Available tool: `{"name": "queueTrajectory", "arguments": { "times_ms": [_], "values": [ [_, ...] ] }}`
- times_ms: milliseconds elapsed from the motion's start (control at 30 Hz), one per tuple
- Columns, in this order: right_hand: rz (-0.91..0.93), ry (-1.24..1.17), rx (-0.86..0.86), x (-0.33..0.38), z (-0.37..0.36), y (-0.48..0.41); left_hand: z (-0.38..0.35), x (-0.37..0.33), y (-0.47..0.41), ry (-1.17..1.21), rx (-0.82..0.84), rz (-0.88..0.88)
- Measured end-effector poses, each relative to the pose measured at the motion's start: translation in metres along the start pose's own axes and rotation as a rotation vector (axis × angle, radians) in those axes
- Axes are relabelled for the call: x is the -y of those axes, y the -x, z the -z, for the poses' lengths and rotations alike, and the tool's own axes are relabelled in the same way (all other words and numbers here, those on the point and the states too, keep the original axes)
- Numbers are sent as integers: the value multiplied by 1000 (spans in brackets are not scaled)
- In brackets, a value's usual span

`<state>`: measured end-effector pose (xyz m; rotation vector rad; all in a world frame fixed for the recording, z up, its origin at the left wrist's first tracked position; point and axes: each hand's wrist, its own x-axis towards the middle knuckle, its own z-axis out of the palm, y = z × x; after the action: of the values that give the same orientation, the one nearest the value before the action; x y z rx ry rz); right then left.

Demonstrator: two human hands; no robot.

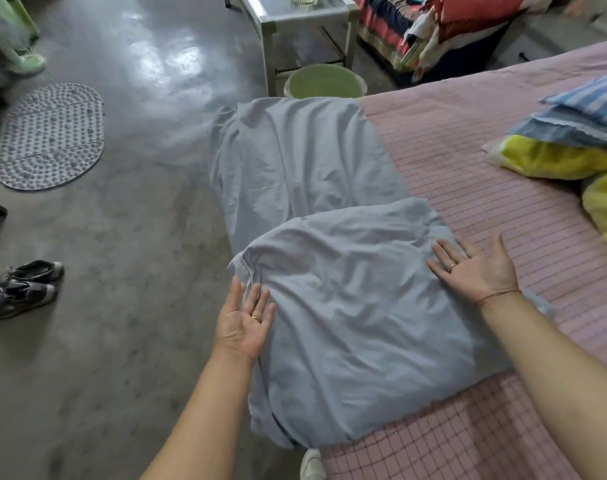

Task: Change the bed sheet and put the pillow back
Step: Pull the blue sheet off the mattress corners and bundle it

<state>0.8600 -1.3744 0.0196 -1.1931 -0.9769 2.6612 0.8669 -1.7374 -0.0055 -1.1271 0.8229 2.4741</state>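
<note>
Sheet (347, 306): grey-blue, loosely folded, lying on the left edge of the bed (485, 188), with part of it spilling over the side toward the floor (122, 237). Its long axis runs roughly 6 to 12 o'clock along the bed edge. The near fold is stacked on top, and the far half stretches toward 12.

Hands: apart, bracketing the near fold across its short axis, and neither is clamped on anything.
- Left hand (245, 322): at 9 o'clock of the fold, fingers straight, palm turned up and inward, fingertips at the crumpled left edge. No grip.
- Right hand (475, 268): at 2 o'clock of the fold, palm down, fingers spread flat on the right edge where cloth meets the pink checked cover. It presses and does not pinch.

Both hands are in contact range. The right is firmly on the cloth; the left is only at the rim.

My read: the next move is to gather or lift the bundle, so both hands need to curl under from 9 and 3.

Pillow (593, 102): blue striped, at 2 o'clock, well apart from the hands, on the yellow quilt (554, 161). The right hand is nearer to it. It is not yet in place.
</note>
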Motion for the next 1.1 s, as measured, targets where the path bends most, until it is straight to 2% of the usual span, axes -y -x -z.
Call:
{"name": "queueTrajectory", "arguments": {
  "times_ms": [133,333,533,667,800,1100],
  "values": [
    [-7,-13,22,-6,21,25,8,33,24,-33,59,33],
    [-28,-26,89,-28,92,77,44,110,88,-3,106,214],
    [-43,38,62,-54,157,129,114,160,133,-1,13,270],
    [-27,79,-42,-60,171,140,136,170,136,-43,-81,251],
    [-18,109,-65,-70,178,136,141,178,125,-70,-125,258],
    [64,48,-94,-71,145,90,125,149,71,154,-163,240]
  ]
}}
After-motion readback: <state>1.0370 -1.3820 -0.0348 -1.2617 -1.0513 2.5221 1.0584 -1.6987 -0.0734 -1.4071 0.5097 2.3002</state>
